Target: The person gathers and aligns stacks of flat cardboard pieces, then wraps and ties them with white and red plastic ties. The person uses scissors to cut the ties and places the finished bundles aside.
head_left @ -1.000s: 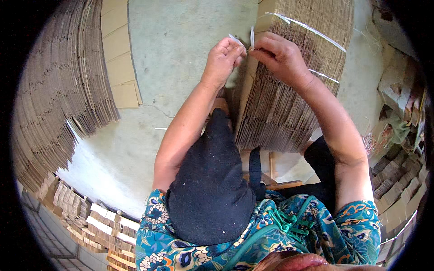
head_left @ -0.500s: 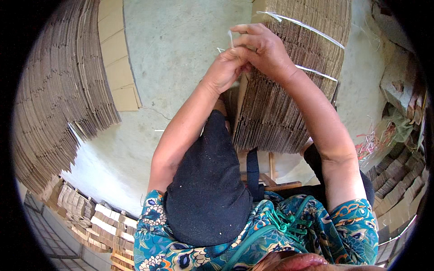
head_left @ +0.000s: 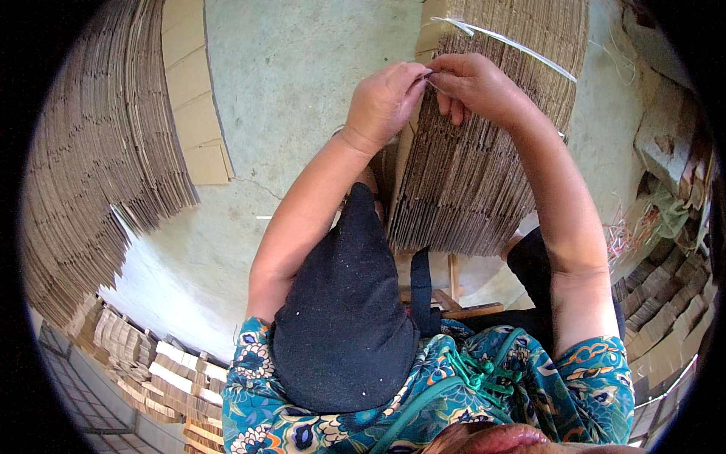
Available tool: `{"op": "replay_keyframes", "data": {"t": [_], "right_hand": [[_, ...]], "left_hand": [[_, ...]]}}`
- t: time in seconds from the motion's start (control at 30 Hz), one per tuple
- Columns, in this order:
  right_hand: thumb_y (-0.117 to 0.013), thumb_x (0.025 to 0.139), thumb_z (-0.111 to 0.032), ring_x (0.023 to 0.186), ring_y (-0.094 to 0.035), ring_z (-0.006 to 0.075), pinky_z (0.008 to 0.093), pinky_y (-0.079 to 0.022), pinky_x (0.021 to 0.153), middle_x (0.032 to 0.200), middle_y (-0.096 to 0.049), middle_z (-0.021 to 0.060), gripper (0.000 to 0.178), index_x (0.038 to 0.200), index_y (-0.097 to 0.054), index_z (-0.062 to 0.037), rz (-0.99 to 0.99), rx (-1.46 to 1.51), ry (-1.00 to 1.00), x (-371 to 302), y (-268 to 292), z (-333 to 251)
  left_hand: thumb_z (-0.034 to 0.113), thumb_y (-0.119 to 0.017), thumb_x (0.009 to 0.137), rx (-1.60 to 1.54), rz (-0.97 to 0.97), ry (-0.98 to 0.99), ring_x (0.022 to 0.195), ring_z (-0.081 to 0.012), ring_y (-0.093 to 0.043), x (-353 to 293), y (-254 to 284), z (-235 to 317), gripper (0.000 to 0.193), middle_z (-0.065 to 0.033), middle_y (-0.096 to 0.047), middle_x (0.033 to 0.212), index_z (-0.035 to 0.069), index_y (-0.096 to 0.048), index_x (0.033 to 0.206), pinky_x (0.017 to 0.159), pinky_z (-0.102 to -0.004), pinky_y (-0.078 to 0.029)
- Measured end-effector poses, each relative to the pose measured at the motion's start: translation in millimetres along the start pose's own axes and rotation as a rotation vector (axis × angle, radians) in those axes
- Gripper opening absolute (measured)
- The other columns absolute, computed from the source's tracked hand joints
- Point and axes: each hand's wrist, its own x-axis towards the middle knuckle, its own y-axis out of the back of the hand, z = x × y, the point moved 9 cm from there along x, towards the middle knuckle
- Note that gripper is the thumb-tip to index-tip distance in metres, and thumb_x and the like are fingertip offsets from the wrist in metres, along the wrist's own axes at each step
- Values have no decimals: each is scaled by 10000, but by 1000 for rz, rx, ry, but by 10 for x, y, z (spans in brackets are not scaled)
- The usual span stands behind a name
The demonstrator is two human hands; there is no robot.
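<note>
My left hand (head_left: 384,104) and my right hand (head_left: 473,83) meet above the left edge of a long stack of flat brown cardboard pieces (head_left: 469,181) standing on edge before me. Both hands are closed in a pinch, fingertips touching, on a thin white strap that is mostly hidden by the fingers. Another white strap (head_left: 522,51) runs across the stack farther off, with a short loose end at its left. My right forearm passes over the right side of the stack and covers part of it.
A tall bank of stacked cardboard (head_left: 98,151) fills the left, with a flat tan cardboard strip (head_left: 195,98) beside it. More cardboard lies at lower left and lower right. Tangled strap scraps (head_left: 624,231) lie at the right. My dark-clothed knee (head_left: 344,318) is near the stack.
My hands have turned and shifted slightly right, the left rising and the right lowering. The strap end that stuck up between my fingers no longer shows, and my right forearm now hides the nearer strap.
</note>
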Motion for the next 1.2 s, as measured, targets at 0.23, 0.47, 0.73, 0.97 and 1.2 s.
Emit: {"op": "replay_keyframes", "data": {"t": [0.23,0.47,0.73,0.97,1.2], "right_hand": [[-517,858,-165,595,-620,239,342,-486,530,664,-616,86,152,856,-579,-26,195,-558,304,-61,110,-239],[-572,824,-198,710,-586,318,426,-468,601,710,-557,120,189,741,-508,-40,249,-969,609,-362,102,-232],[-596,818,-220,617,-577,321,411,-461,547,634,-548,132,243,682,-519,-33,165,-909,523,-278,87,-81],[-606,791,-243,624,-599,308,410,-480,556,645,-591,97,188,683,-579,-91,172,-875,590,-265,61,-69],[-606,772,-188,628,-588,317,410,-472,552,666,-588,107,131,705,-571,-81,60,-813,670,-350,149,39]], "left_hand": [[60,-600,756,142,-45,-21,678,-297,-594,-38,-30,-24,125,-63,-578,793,111,-561,864,548,-373,-478],[129,-573,809,254,-254,117,669,-271,-589,-381,-251,-418,68,-68,-579,782,105,-583,872,555,-348,-458],[253,-437,947,-1109,-330,863,495,-95,-421,-440,-476,-602,253,-26,-532,654,53,-547,837,465,-214,-340],[268,-432,955,-497,-254,416,528,-134,-484,-188,-426,-458,267,-45,-528,655,52,-505,816,493,-271,-392],[376,-467,911,-41,-272,179,658,-314,-569,-210,-428,-287,292,-63,-555,719,106,-492,803,564,-395,-456]]}}
